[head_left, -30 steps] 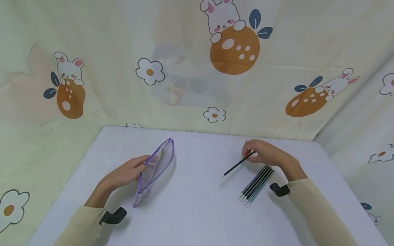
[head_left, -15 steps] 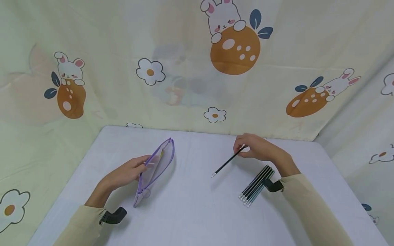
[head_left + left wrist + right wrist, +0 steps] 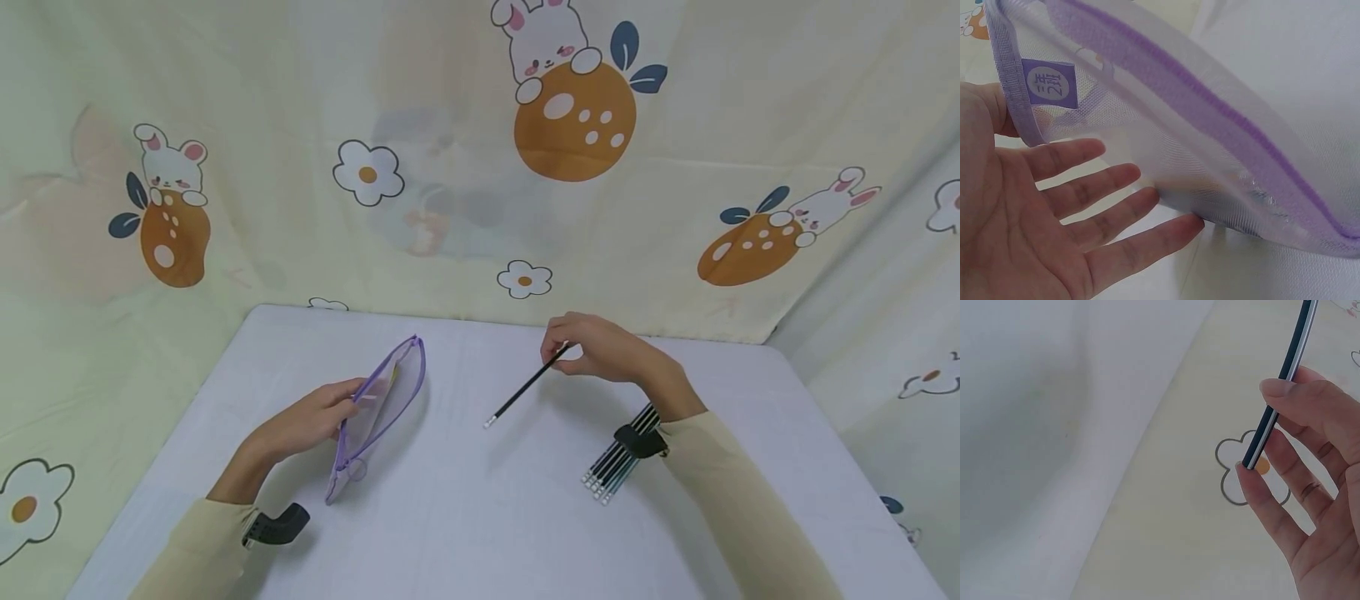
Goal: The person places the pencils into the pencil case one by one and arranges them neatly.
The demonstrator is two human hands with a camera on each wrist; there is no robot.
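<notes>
- Cream curtain (image 3: 270, 208) with rabbits, fruit and flowers stands behind the white tabletop (image 3: 465, 517); the tabletop's near edge is cut off by the head view.
- Black device (image 3: 639, 442) at the right wrist covers the middle of the pencil bundle (image 3: 602, 479), leaving mainly white eraser ends and some shafts showing.
- Right hand (image 3: 600, 348), of the two hands, pinches one dark pencil (image 3: 527, 387) in curled fingers above the tabletop, eraser end down; its other end is hard to see from the head, and the right wrist view cuts off its upper part.
- Left hand (image 3: 318, 412) grips the purple-edged mesh pouch (image 3: 1166, 119) at its rim, thumb against the edge, other fingers loosely straight; the pouch gapes on the tabletop's left side.
- Something yellowish (image 3: 393, 375) shows in the pouch, too blurred to name.
- Purple label (image 3: 1050, 84) sits near the thumb, its small print unclear.
</notes>
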